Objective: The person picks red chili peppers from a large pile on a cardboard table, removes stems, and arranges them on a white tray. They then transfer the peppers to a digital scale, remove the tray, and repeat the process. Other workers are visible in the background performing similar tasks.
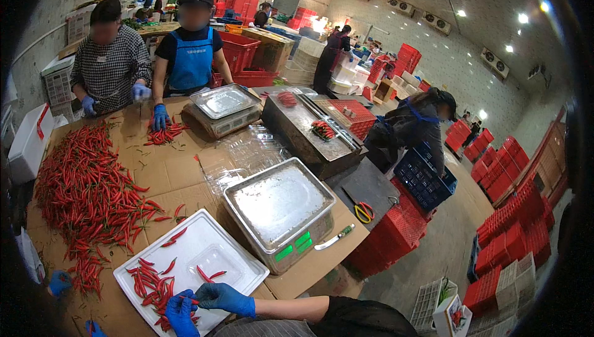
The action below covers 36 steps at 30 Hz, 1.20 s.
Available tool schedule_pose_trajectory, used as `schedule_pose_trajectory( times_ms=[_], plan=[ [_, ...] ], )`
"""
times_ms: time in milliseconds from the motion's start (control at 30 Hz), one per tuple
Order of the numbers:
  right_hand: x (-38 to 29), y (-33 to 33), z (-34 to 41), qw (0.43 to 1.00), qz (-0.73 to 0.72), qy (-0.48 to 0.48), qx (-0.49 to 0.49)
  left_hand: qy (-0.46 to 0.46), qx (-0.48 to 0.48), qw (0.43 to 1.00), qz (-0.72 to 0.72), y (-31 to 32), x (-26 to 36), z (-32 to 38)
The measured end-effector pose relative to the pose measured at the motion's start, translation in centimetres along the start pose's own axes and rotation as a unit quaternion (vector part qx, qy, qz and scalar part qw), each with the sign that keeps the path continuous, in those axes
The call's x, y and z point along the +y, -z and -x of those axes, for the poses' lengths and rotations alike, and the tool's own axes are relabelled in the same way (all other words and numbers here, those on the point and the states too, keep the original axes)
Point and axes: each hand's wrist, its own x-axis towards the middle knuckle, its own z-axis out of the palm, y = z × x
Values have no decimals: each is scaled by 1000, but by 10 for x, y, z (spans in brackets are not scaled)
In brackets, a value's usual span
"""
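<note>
Both my hands wear blue gloves and meet over the near end of a white foam tray (pixel 253 269). A red chili pepper (pixel 189 299) is pinched between my left hand (pixel 180 314) and the fingertips of my right hand (pixel 225 297). Loose red chilies (pixel 148 281) lie on the tray around my left hand. Beyond my right hand, a small clear plastic punnet (pixel 227 259) stands on the same tray, with chilies at its near side. To the left, a large heap of red chilies with green stems (pixel 93 188) covers the cardboard-topped table (pixel 178 170).
A metal-topped scale (pixel 280 202) with green displays adjoins the tray. A knife (pixel 335 237) and scissors (pixel 363 212) lie right of it. A wrapping machine (pixel 315 128) bears chili packs. Co-workers' gloved hands (pixel 161 117) are across the table; another blue glove (pixel 60 283) is at left.
</note>
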Motion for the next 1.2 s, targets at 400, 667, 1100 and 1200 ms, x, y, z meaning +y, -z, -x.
schedule_pose_trajectory(
  times_ms=[400,667,1100,1200],
  plan=[
    [3,6,2,995,-68,-69,-29,17,-19,997,73,4,-22,-7],
    [-20,2,10,990,-79,-118,-1,37,-29,995,91,6,-27,-13],
    [-27,2,25,994,-5,-105,0,-135,-53,985,-96,6,-40,-13],
    [-28,6,29,993,19,-116,5,-106,-41,992,-47,5,-44,-13]
  ],
)
